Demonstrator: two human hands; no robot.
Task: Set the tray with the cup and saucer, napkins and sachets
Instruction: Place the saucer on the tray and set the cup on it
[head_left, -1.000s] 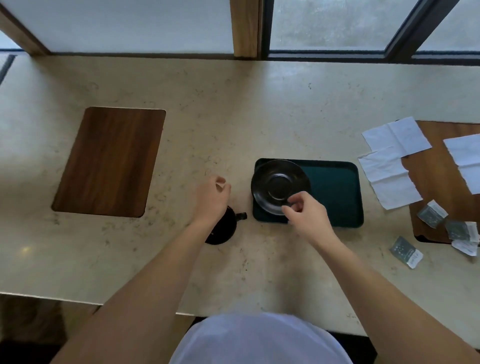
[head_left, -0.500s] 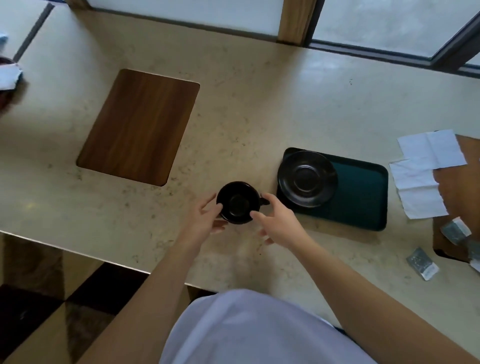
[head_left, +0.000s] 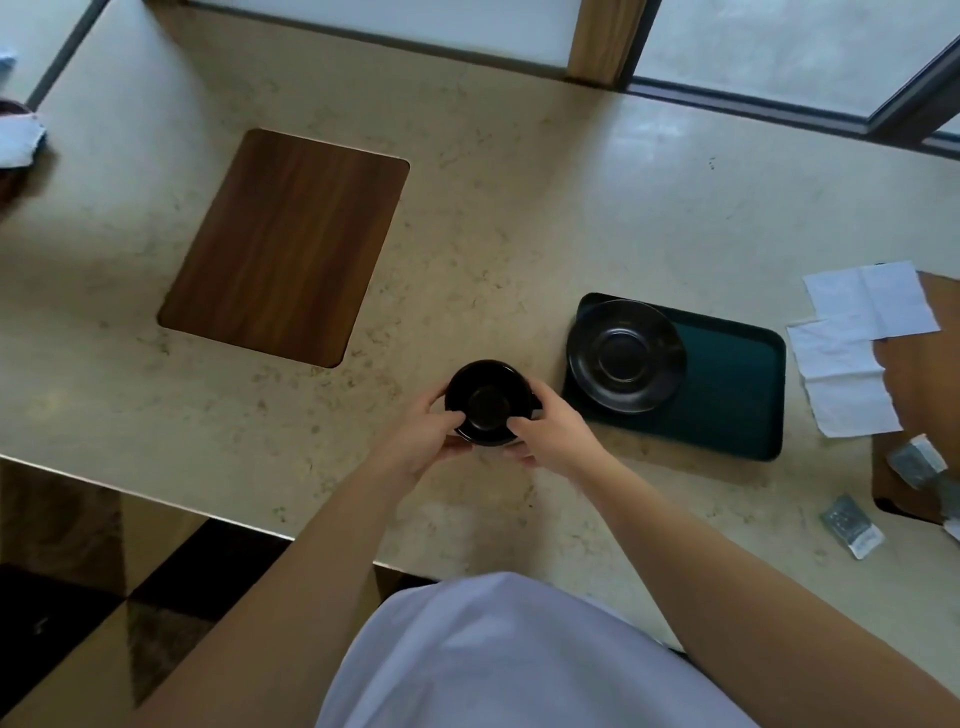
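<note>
Between your two hands sits the black cup (head_left: 488, 402). Your left hand (head_left: 423, 434) is closed on its left side, and your right hand (head_left: 553, 434) is closed on its right side, near the little handle. The cup is open side up, and it looks empty. You can't quite tell if it rests on the surface (head_left: 519, 208) or is just off it.

The cup looks hard, smooth and shiny, so it may slip and could break if it drops. Hold it by the sides or the handle, and set it down softly.

Just to the right is the green tray (head_left: 727, 395). The black saucer (head_left: 626, 356) lies on its left end, hanging a bit over the edge. The rest of the tray has nothing on it. The cup likely goes in the ring in the middle of the saucer.

Farther right, the white napkins (head_left: 847, 358) lie beside the tray. The small sachets (head_left: 852, 525) lie near the front, well apart from your hands.
</note>
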